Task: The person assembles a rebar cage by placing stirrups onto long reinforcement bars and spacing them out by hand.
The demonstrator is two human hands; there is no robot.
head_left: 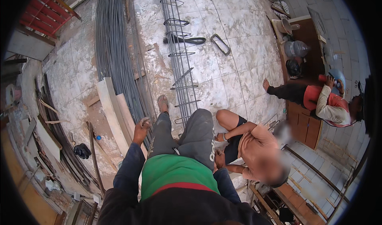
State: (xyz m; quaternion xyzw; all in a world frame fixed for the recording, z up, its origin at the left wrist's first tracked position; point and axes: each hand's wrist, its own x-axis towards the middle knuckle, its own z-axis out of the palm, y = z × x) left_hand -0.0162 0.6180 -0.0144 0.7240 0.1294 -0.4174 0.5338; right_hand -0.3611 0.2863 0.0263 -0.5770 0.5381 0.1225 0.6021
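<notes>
My left hand (141, 131) is closed in front of my left side, above pale wooden boards (113, 109) and beside a long bundle of grey steel rods (115, 38). Whatever its fingers hold is too small to name. Low by my right thigh is my right hand (219, 159), its fingers curled and partly hidden; its contents do not show. A rebar cage (184, 72) with bent stirrups runs away from my knees along the floor. A dark bundle of tie wire (191, 40) lies across it, with a loose rectangular stirrup (221, 44) to the right.
A co-worker (256, 149) squats close on my right, one hand near my knee. Another person (328, 101) sits farther right by a brown wooden panel (308, 46) and a clear plastic bottle (296, 49). Scrap planks (47, 139) and a black bag (82, 151) lie left.
</notes>
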